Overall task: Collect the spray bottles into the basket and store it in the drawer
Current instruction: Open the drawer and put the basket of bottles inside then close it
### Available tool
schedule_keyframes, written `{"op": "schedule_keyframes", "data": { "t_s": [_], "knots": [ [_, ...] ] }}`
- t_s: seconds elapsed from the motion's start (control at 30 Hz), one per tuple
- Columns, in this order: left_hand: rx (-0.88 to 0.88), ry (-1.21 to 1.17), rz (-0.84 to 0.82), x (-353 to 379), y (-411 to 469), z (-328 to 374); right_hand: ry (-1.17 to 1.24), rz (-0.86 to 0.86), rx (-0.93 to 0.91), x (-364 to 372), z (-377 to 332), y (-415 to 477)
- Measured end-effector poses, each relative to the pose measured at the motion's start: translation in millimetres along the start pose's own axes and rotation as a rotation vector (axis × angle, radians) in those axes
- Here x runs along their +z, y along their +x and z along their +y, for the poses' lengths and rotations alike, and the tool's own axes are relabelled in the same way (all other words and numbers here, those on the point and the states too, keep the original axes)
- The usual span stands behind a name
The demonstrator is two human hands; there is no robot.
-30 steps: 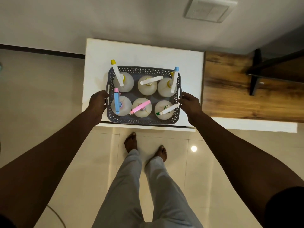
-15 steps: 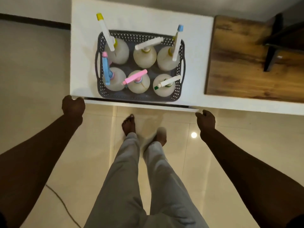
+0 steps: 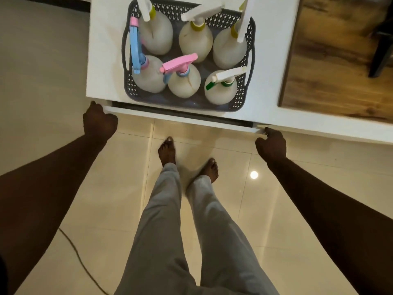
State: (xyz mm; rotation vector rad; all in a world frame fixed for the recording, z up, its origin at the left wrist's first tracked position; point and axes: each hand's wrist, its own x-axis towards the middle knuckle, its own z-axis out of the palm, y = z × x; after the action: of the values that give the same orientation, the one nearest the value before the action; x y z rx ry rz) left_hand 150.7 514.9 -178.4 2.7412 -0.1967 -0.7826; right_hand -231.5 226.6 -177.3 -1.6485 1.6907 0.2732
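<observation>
A grey perforated basket (image 3: 241, 92) stands on the white cabinet top (image 3: 106, 60), apart from both hands. It holds several pale spray bottles, upright in two rows; one at the front has a pink trigger (image 3: 185, 86) and another a green nozzle (image 3: 221, 92). Below the top's front edge, the white drawer front (image 3: 180, 116) shows as a strip with a dark gap behind it. My left hand (image 3: 98, 123) curls its fingers at the strip's left end. My right hand (image 3: 271, 144) curls at its right end, one finger touching the edge.
A wood-grain surface (image 3: 329, 60) adjoins the cabinet on the right, with a dark frame (image 3: 382, 50) on it. My bare feet and grey trouser legs (image 3: 170, 209) stand on glossy beige tiles in front of the drawer. A thin cable (image 3: 80, 260) lies on the floor at the lower left.
Both hands left the basket handles, dropped below the cabinet top, then rose to the ends of the drawer front. The view has moved closer and lower.
</observation>
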Motion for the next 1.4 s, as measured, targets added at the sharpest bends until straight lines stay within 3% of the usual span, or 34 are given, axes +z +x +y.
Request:
{"op": "schedule_keyframes", "data": {
  "t_s": [0.4, 0.8, 1.13, 1.2, 1.27, 1.4],
  "knots": [
    [0.028, 0.262, -0.250, 7, -48, -71, -0.038, -0.040, 0.026, 31, 52, -77],
    [0.049, 0.223, -0.442, 4, -117, -165, -0.029, -0.123, 0.190, 66, 110, -151],
    [-0.024, 0.174, -0.449, 8, -143, -191, 0.121, -0.122, 0.280, 74, 127, -179],
    [-0.025, 0.117, -0.359, 3, -139, -181, 0.166, -0.106, 0.295, 65, 120, -178],
    [0.014, -0.003, -0.155, -7, -126, -165, 0.176, -0.019, 0.260, 52, 107, -171],
    [0.184, -0.318, 0.153, -43, -69, -96, 0.362, 0.161, 0.070, 9, 42, -125]
  ]
}}
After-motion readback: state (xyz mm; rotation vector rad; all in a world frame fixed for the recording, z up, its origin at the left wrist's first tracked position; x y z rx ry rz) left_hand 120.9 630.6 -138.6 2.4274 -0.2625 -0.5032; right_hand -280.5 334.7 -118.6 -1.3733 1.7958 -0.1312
